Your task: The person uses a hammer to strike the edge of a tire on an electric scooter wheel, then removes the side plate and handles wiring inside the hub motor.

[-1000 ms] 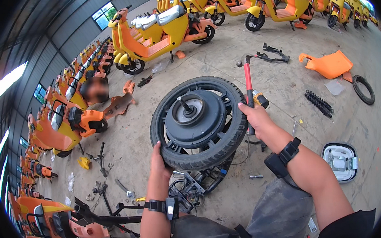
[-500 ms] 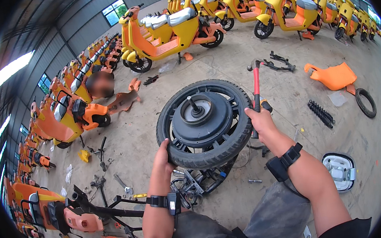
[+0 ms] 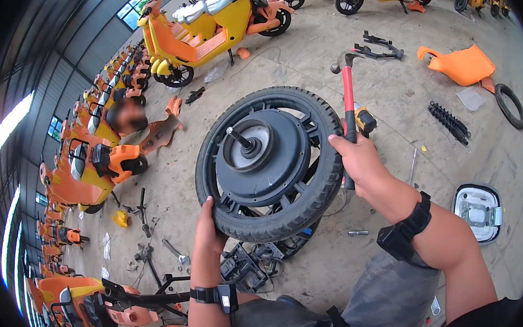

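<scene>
A black scooter wheel [image 3: 272,161] with a tyre and a grey hub motor is held up in front of me, its axle pointing toward the camera. My left hand [image 3: 208,229] grips the tyre's lower left edge. My right hand [image 3: 359,159] presses the tyre's right side and also holds a red-handled hammer [image 3: 348,104], whose head points up. Under the wheel a black metal frame [image 3: 254,263] lies on the floor.
Yellow and orange scooters [image 3: 201,27] line the back and left. An orange body panel [image 3: 462,64], a black spring [image 3: 448,121], a small tyre [image 3: 510,106], a white lamp housing [image 3: 479,211] and loose tools [image 3: 176,251] lie on the concrete. A person [image 3: 126,117] crouches at the left.
The wheel has come up and closer to the camera, and both hands rose with it. The hammer stayed in my right hand.
</scene>
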Motion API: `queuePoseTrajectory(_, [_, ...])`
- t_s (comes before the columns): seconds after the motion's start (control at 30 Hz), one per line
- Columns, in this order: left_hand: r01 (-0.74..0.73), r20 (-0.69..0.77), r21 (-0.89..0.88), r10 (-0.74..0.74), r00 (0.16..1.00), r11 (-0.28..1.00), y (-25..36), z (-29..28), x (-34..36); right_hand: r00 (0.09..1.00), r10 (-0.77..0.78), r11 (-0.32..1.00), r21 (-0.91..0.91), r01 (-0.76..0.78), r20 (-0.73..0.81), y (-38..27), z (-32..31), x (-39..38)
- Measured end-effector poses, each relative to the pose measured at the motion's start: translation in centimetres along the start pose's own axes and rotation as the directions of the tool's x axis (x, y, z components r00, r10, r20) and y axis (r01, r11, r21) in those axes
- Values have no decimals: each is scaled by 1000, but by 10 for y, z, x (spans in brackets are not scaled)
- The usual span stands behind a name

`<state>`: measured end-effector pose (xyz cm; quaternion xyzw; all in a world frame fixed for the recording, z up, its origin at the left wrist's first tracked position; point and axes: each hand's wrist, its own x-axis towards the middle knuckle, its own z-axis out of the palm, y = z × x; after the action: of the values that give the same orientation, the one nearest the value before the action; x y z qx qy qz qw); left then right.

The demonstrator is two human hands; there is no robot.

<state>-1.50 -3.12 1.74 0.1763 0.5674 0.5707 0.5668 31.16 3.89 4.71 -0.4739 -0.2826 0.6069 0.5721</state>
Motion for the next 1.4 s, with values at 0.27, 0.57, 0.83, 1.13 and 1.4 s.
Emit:
queuePoseTrajectory(0.27, [-22,21,-39,23,1000,999,-7,-2,5,992,111,993,25,-112,59,-16,-6,-6])
queuePoseTrajectory(0.57, [-4,46,-258,17,999,966,-6,-2,4,988,127,985,103,-135,82,-6,-7,-1])
queuePoseTrajectory(0.83, [78,-22,-185,-83,996,980,6,-2,7,996,68,990,117,-75,56,-6,-3,-3])
queuePoseTrajectory(1.13, [116,60,-219,-105,993,969,8,5,12,995,6,995,94,-15,96,0,-6,2])
queuePoseTrajectory(1.4, [134,66,-236,-122,990,963,5,1,19,998,-11,1000,8,10,63,4,-9,1])
